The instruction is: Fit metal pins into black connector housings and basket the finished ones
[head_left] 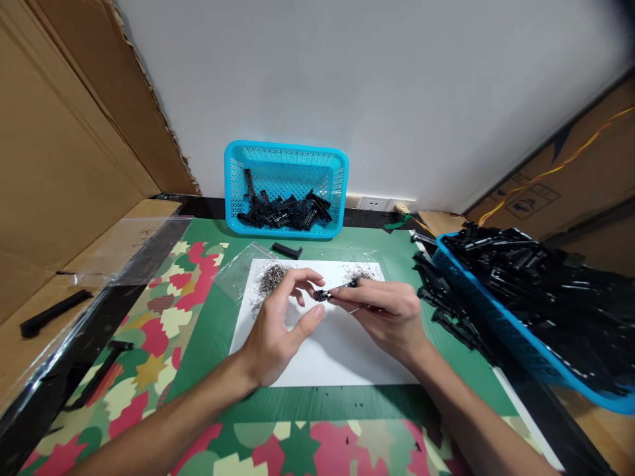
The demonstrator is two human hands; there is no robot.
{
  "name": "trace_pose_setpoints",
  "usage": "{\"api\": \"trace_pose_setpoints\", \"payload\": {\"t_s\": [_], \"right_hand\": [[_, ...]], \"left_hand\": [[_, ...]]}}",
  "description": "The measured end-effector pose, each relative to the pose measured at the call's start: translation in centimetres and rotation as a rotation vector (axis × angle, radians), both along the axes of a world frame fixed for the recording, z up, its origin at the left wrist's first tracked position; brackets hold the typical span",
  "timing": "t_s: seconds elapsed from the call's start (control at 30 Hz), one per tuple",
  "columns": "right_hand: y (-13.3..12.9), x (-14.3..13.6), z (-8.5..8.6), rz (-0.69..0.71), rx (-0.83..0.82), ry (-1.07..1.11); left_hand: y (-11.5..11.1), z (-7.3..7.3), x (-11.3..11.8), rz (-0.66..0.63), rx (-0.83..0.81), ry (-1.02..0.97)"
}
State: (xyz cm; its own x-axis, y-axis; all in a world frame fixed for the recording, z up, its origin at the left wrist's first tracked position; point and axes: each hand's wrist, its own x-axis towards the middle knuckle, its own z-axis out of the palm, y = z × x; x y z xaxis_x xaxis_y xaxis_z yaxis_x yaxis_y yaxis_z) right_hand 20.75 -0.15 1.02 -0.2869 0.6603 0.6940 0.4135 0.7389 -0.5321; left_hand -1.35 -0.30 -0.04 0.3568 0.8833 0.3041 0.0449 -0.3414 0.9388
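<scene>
Evidently, right hand (389, 309) pinches black part (322, 295), axis two-to-eight o'clock, at three o'clock from left hand (275, 334), fingers parted.

Tall brown cardboard panel with a ragged edge (59, 99) at left, plain white wall (372, 79) behind, white rectangular socket strip (374, 203) low against it, twisted yellow-and-red wire (592, 139) crossing brown cardboard with dark printed symbols (540, 197) at right.
</scene>
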Motion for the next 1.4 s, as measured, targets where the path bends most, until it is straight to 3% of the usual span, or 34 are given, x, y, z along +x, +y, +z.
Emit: {"api": "trace_pose_setpoints", "payload": {"t_s": [0.17,0.3,0.43,0.57,0.7,0.83,1.03,1.17,1.4], "right_hand": [[0.2,0.3,-0.1,-0.033,-0.055,-0.006],[0.5,0.3,-0.3,-0.032,-0.105,-0.044],[0.7,0.3,-0.3,-0.131,-0.184,-0.104],[0.8,0.0,-0.6,-0.119,-0.221,-0.177],[1.3,0.0,-1.5,-0.032,-0.105,-0.258],[1.4,0.2,-1.7,-0.079,-0.017,-0.263],[0.5,-1.5,-1.0,-0.166,-0.261,0.053],[0.5,-2.5,-1.3,-0.133,-0.352,0.086],[0.7,-2.3,-1.4,-0.13,-0.351,0.022]], "left_hand": [[0.5,-0.3,0.0,0.151,0.229,0.158],[0.6,-0.5,0.0,0.219,0.294,0.175],[0.8,-0.8,-0.1,0.268,0.318,0.251],[1.1,-1.5,-0.1,0.266,0.303,0.372],[1.2,-2.0,-0.1,0.257,0.343,0.467],[1.0,-2.2,0.0,0.241,0.435,0.514],[0.8,-2.4,0.0,0.214,0.538,0.577],[0.8,-2.6,-0.2,0.192,0.568,0.599],[0.9,-2.7,-0.1,0.169,0.586,0.586]]}}
